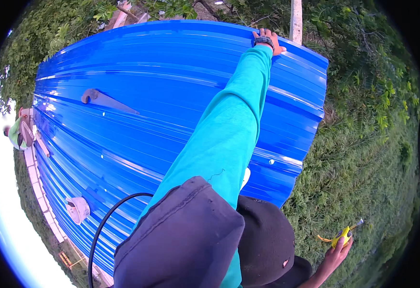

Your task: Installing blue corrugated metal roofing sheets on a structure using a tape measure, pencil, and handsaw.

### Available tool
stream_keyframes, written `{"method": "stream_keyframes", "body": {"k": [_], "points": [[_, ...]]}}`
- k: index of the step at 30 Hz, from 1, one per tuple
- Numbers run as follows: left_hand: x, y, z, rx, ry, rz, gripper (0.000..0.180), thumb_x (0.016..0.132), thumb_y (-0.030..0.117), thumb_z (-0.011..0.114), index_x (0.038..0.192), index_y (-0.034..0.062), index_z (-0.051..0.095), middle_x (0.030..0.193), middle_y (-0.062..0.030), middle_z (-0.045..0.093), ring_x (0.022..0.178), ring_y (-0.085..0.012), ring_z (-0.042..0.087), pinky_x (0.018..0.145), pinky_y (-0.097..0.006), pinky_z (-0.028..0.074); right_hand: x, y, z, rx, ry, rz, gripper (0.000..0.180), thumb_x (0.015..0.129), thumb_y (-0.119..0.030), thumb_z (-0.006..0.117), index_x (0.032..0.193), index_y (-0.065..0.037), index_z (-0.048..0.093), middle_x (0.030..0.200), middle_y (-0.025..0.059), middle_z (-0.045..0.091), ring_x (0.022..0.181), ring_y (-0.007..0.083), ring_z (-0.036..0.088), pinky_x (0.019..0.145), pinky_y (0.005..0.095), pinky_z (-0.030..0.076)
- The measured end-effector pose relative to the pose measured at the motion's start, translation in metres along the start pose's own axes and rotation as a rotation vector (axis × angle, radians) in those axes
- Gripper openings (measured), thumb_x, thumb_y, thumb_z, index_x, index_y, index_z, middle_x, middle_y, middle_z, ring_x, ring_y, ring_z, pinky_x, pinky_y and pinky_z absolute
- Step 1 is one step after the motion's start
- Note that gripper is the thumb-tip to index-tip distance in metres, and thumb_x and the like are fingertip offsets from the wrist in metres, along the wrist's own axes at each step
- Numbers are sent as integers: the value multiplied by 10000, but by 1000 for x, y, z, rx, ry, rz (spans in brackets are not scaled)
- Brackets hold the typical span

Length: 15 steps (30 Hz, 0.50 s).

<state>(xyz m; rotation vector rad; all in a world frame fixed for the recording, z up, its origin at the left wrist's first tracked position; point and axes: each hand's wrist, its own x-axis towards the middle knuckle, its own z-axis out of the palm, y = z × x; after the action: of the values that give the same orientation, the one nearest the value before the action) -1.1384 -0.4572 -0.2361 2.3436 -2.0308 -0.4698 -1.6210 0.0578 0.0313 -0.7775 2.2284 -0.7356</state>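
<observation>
My left hand, with a dark band at the wrist and a teal sleeve behind it, presses on the far edge of a blue ribbed metal roofing sheet. Its fingers lie spread over the sheet's rim, thumb to the right. Low at the right, my right hand is closed around a yellow tape measure. A yellow strap hangs off the tape measure's left side and a short pale tip sticks out on the right. That hand is beyond the roof's edge, above greenery. My dark-trousered knees hide the near part of the sheet.
A handsaw lies on the roof at left, and a pale bucket stands lower down. A black cable loops beside my leg. Another person sits at the far-left block wall. A pale post rises behind the edge.
</observation>
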Motion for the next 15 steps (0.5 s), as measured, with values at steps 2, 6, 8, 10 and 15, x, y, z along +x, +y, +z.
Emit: {"method": "stream_keyframes", "body": {"k": [2, 6, 8, 10, 15], "points": [[-11, -10, 5, 14, -52, 27, 940, 882, 715, 615, 1575, 121, 387, 1659, -178, 281, 1552, -372, 216, 1235, -663, 136, 0, -17, 10, -36, -46, -14, 530, 1032, -345, 612, 1472, -82, 480, 1119, 15, 617, 731, 48, 467, 543, 210, 298], [-32, -27, 1, -89, 24, 131, 786, 971, 599, 588, 1555, 106, 405, 1666, -172, 269, 1553, -376, 209, 1227, -648, 178, 15, -31, 12, -111, -96, -21, 551, 1033, -361, 616, 1479, -72, 472, 1130, 27, 607, 830, 69, 504, 607, 209, 340], [-59, -37, 0, -88, 136, 265, 512, 1017, 441, 577, 1386, 87, 559, 1457, -189, 519, 1406, -357, 439, 1138, -559, 361, 28, -13, 7, -65, 1, -192, 523, 1045, -381, 599, 1465, -90, 487, 940, -30, 561, 592, 20, 324, 494, 210, 217], [-104, -81, -5, -30, 363, 427, 270, 992, 279, 606, 1169, 80, 649, 1125, -143, 676, 1120, -344, 630, 953, -490, 504, 29, -17, 5, -55, 6, -201, 533, 1046, -386, 597, 1471, -86, 484, 950, -29, 561, 610, 22, 332, 509, 210, 225], [-255, -271, -58, 258, 437, 131, 102, 893, 115, 605, 991, 91, 593, 983, -89, 632, 979, -313, 633, 774, -489, 532, 31, -31, 12, -92, 69, -187, 539, 1047, -401, 591, 1476, -92, 486, 956, -23, 553, 626, 32, 338, 522, 221, 231]]}}
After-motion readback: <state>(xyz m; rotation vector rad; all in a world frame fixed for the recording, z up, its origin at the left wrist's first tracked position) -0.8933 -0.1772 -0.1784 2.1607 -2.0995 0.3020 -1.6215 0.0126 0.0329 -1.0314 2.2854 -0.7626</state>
